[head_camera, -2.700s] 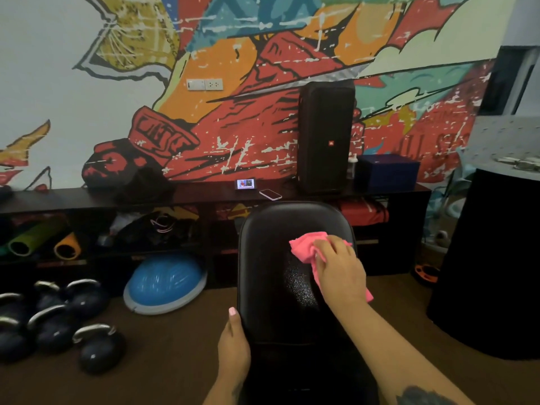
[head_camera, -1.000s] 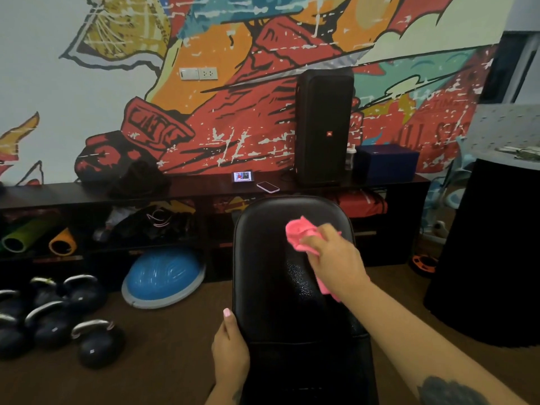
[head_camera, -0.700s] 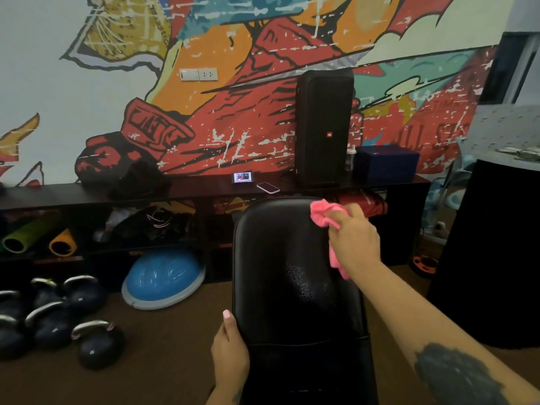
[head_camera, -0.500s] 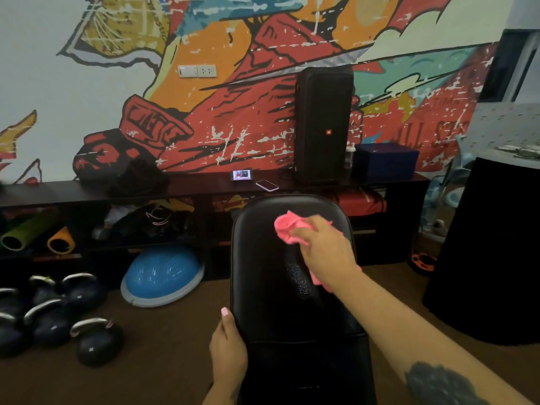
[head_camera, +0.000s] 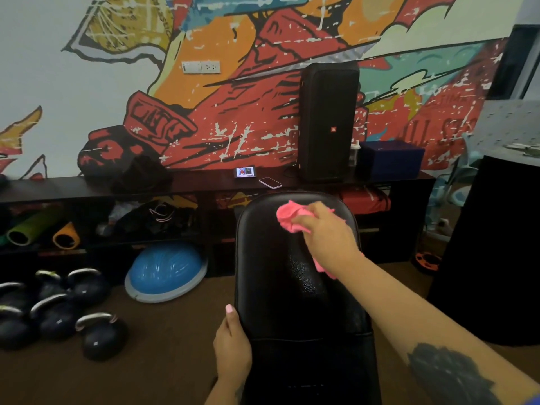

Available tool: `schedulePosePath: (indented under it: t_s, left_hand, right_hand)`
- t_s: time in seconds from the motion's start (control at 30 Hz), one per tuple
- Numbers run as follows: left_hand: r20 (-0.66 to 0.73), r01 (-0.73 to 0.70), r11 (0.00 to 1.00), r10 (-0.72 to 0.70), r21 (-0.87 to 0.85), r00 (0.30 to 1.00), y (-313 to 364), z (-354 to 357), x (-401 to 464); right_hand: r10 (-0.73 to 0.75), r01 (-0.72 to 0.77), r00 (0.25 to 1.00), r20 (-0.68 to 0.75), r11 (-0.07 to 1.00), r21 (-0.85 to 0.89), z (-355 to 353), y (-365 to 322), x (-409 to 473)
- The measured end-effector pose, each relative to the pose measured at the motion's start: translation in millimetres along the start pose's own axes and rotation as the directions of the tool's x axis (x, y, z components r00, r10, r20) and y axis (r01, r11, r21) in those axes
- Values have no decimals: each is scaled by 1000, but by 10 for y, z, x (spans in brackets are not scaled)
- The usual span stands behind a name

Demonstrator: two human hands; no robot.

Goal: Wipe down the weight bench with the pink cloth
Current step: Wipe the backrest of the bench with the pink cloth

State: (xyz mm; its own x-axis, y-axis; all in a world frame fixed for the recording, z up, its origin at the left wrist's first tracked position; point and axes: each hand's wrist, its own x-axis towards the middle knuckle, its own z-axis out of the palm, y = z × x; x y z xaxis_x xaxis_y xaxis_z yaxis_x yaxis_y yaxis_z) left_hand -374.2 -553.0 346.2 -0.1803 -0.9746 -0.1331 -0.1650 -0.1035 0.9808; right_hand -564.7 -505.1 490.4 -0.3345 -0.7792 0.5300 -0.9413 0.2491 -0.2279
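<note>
The pink cloth (head_camera: 292,218) is lying bunched against the black pad of the weight bench (head_camera: 274,287), near the pad's far end and a little toward its right edge. It is looking soft, light and limp, the kind of thing that is going to crumple and slide easily over the smooth, shiny cover, so it is best taken as a wad under the palm with the fingers gathering its folds. One tail is hanging out below the wrist, near the right edge.

The right hand (head_camera: 327,238) is reaching forward with the arm stretched long across the bench, palm down, its fingers curling over the cloth and pressing it onto the pad. The left hand (head_camera: 233,346) is resting on the left edge of the bench, nearer the person, its thumb lying straight along the side; whether its fingers are wrapping under the edge I cannot tell, as they are hidden. Judging from this, it is steadying the bench.
</note>
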Motion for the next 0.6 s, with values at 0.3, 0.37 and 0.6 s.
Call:
schedulePosePath:
  t_s: [0.3, 0.37, 0.6]
  left_hand:
    - [35, 45, 999, -46, 15, 998, 44, -17, 0]
    - [34, 35, 999, -35, 4, 999, 70, -22, -12]
    - [49, 28, 999, -27, -17, 998, 51, -23, -12]
  right_hand:
    - [183, -184, 979, -89, 983, 2, -148, 46, 298]
    - [90, -93, 994, -55, 995, -42, -59, -110, 383]
    - [-55, 64, 993, 100, 993, -94, -62, -47, 84]
